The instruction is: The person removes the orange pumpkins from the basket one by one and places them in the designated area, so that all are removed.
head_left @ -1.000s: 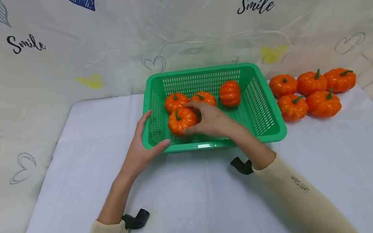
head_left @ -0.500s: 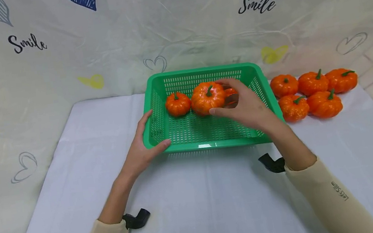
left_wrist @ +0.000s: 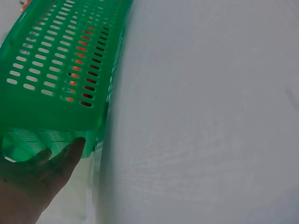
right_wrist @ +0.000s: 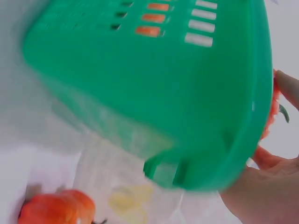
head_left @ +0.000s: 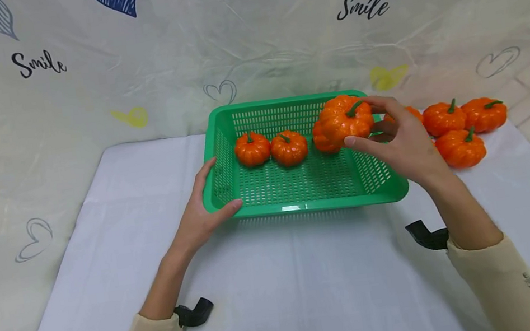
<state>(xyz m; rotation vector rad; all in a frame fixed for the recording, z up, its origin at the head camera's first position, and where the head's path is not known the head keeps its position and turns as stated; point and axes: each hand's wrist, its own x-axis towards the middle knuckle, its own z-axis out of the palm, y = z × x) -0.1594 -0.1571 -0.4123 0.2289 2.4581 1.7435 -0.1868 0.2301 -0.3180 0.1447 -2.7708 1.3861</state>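
In the head view my left hand (head_left: 200,208) rests against the left front corner of a green plastic basket (head_left: 291,207). Its thumb lies along the front rim and its fingers lie straight against the short side, as the left wrist view also shows. My right hand (head_left: 407,145) holds a small orange pumpkin (head_left: 342,120) with a green stem, raised over the basket's right end. Inside, two pumpkins stand side by side: one at the left (head_left: 252,149), another in the middle (head_left: 289,148). The held one partly covers a third pumpkin (head_left: 325,141).
Right of the basket, more pumpkins stand on the white-covered table: one (head_left: 443,117), a farther one (head_left: 485,114) and a nearer one (head_left: 461,148). My right hand partly hides another pumpkin (head_left: 412,113). A printed cloth backdrop (head_left: 277,33) hangs behind.
My right hand lifts a pumpkin from the basket's left front part and carries it rightward over the other pumpkins to the right end. The left hand and the basket stay put.
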